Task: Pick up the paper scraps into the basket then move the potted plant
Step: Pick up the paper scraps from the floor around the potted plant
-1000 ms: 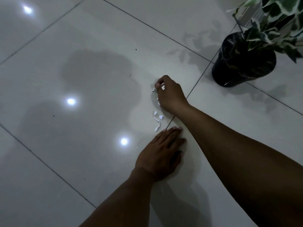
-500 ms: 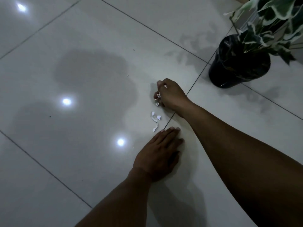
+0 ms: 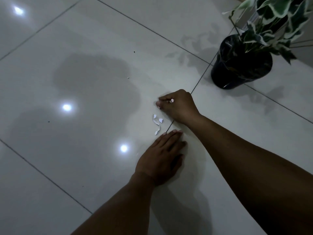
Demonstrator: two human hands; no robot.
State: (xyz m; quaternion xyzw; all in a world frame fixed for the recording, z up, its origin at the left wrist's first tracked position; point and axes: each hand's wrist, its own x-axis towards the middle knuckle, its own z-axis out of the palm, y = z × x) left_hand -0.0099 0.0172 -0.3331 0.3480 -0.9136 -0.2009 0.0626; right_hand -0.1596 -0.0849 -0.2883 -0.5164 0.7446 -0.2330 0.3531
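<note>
A few white paper scraps [image 3: 156, 123] lie on the glossy white floor tiles [image 3: 84, 82], between my two hands. My right hand [image 3: 179, 107] is curled just above them, with small white paper bits [image 3: 171, 100] pinched in its fingers. My left hand [image 3: 160, 158] rests flat on the floor, fingers straight, its tips right beside the lowest scrap. The potted plant [image 3: 242, 63], with green-and-white leaves in a shiny black pot, stands on the floor at the upper right, well apart from both hands. No basket is in view.
Dark grout lines [image 3: 199, 80] cross the tiles. A tiny white speck [image 3: 128, 78] and a few dark specks lie farther out on the floor. Ceiling lights reflect as bright spots [image 3: 66, 107].
My right hand has drawn nearer along the floor, gathering the upper scraps into its fingers; the scraps that lay under it are gone from the floor. My left hand stays put.
</note>
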